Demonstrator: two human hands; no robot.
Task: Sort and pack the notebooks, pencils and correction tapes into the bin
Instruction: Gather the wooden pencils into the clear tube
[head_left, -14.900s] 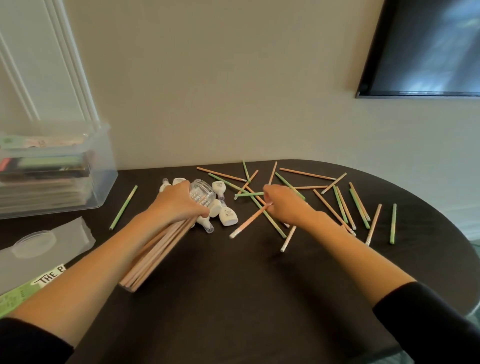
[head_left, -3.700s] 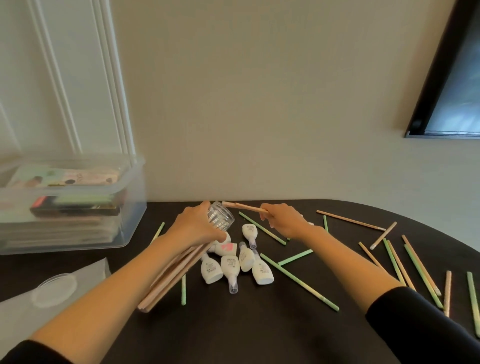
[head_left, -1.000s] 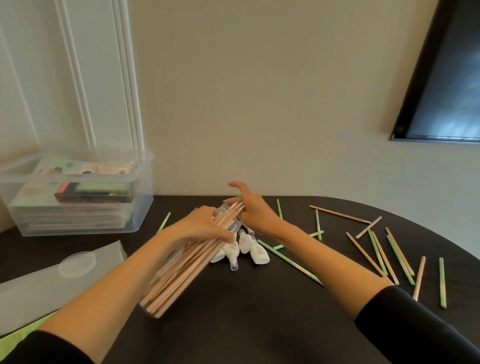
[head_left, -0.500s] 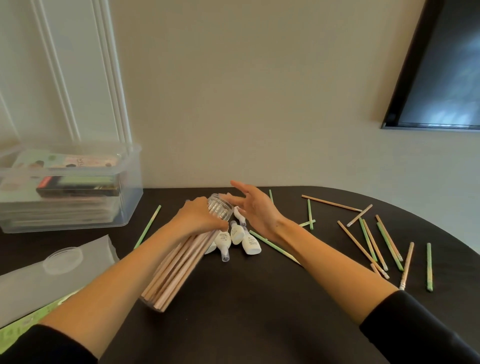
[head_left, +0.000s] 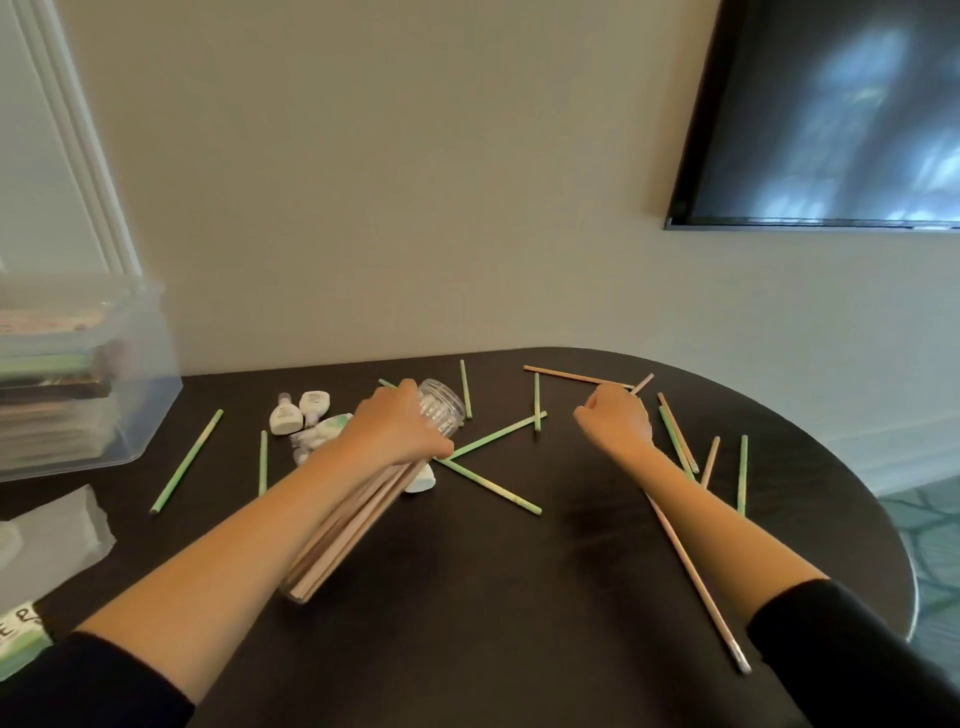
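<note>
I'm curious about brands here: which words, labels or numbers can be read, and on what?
"E P": black letters, cut off at the picture's edge, on the green-and-white sheet at the bottom left.
Correction tapes: labels too small to read.
Notebooks in the bin: covers too blurred to read.

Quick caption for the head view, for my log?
Left hand grips pencil-filled jar; right hand reaches among loose pencils on black table.
</note>
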